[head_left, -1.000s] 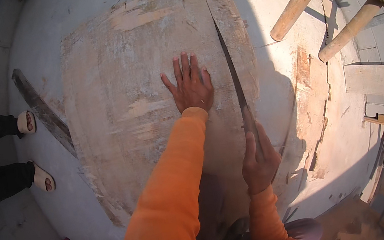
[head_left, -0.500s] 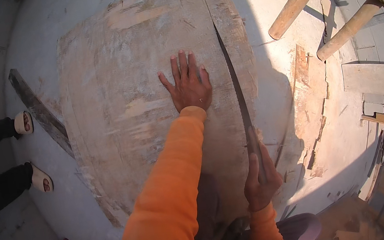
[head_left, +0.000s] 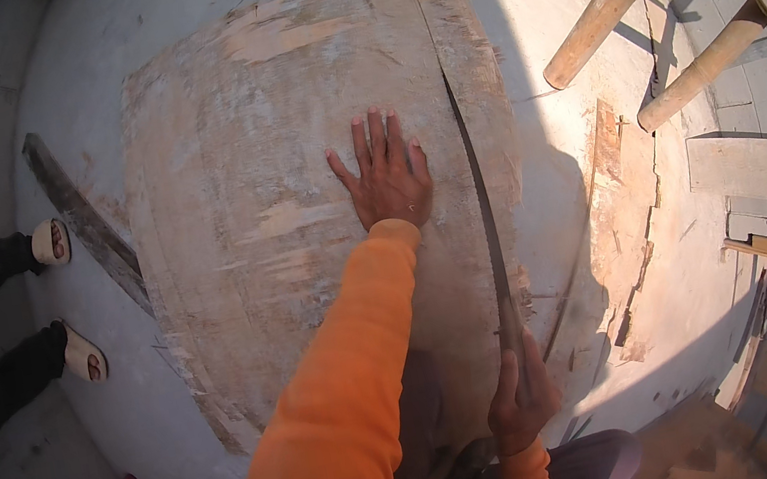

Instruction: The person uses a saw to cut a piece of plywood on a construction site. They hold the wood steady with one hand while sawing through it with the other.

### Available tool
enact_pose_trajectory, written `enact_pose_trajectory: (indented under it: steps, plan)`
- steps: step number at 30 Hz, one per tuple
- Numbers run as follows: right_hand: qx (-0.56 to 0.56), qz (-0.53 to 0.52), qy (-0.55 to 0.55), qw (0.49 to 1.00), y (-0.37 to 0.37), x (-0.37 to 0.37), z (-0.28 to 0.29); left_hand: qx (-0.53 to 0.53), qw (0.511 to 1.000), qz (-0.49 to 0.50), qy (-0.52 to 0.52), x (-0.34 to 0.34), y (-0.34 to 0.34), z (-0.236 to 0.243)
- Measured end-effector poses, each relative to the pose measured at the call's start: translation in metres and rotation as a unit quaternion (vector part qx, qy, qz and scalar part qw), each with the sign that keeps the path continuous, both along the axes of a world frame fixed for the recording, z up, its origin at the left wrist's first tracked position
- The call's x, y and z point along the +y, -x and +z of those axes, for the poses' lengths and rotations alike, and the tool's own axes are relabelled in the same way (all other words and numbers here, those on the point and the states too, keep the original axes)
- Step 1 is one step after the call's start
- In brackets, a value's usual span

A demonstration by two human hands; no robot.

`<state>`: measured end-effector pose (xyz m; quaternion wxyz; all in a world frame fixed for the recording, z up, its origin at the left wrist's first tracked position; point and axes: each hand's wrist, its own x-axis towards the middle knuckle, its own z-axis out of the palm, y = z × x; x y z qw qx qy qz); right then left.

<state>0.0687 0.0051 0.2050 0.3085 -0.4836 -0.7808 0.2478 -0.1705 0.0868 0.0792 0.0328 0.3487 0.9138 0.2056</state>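
Fingers apart, resting the bare left hand (head_left: pixel 392 184) flat on the worn, brown, roughly square plywood sheet (head_left: pixel 221 175), right of its middle. Closed with the bare right hand (head_left: pixel 523 407) around the near end of the long, dark, tapering metal saw (head_left: pixel 495 251), just inside the sheet's right edge. As for the sheet, laid flat on the pale grey concrete floor (head_left: pixel 142 414). Probably stiff, fairly light, dusty enough to slip, splinter-prone along flaking edges. Best gripped at both left corners, away from the saw.
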Motion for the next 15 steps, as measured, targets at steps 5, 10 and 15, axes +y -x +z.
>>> enact_pose_trajectory:
  steps: [5, 10, 15]
  plan:
    - [0.099, -0.03, 0.114, 0.988, 0.092, 0.098, -0.025, 0.01, 1.0, -0.008, 0.003, 0.007, -0.005, 0.001]
    - [0.051, 0.019, 0.033, 0.998, 0.099, 0.107, -0.029, -0.009, 1.0, 0.005, 0.016, 0.001, 0.0, -0.002]
    - [0.018, 0.001, 0.015, 1.0, 0.002, -0.001, 0.007, 0.008, 1.0, 0.002, 0.002, 0.0, 0.005, 0.002]
